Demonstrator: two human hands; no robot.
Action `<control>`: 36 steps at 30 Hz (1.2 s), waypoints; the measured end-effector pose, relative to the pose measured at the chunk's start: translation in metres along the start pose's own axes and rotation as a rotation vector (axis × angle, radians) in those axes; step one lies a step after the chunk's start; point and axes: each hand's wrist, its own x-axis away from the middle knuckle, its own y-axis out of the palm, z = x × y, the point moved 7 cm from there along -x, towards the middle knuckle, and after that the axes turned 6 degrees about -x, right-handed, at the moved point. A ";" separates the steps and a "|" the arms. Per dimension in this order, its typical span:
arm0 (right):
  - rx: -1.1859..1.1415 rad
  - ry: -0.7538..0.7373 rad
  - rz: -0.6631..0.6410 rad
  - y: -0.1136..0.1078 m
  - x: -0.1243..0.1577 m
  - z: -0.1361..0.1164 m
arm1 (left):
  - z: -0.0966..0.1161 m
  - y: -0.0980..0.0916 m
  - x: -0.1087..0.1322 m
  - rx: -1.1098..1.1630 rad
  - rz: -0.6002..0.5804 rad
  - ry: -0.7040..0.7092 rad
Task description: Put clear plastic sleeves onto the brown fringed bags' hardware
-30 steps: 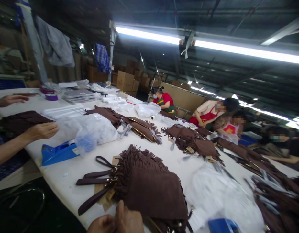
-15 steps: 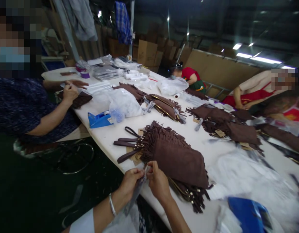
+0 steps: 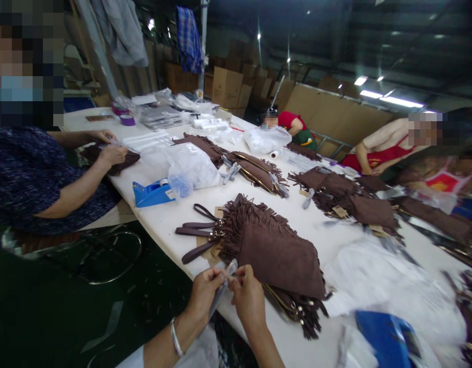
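Observation:
My left hand and my right hand are together at the table's near edge, fingertips pinched on a crumpled clear plastic sleeve. A greyish length of it hangs beneath my left hand; whether something is inside, I cannot tell. Just beyond my hands lies a stack of dark brown fringed suede bags. Their wrist straps stick out to the left, with brown card tags beside them. Gold zippers and metal rings show at the stack's near side.
A blue tape dispenser stands at the left table edge, another blue object at lower right. White plastic is heaped on the right. More brown bags lie farther back. A co-worker handles a brown item at left; others work across the table.
My fingers have shifted on the plastic sleeve, and its end now stands up crumpled between them. The co-worker's hands at left have drawn closer together. The whole view has swung slightly.

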 end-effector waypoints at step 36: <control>-0.996 0.385 0.111 0.053 0.010 0.040 | 0.039 0.005 0.023 -0.792 0.031 0.416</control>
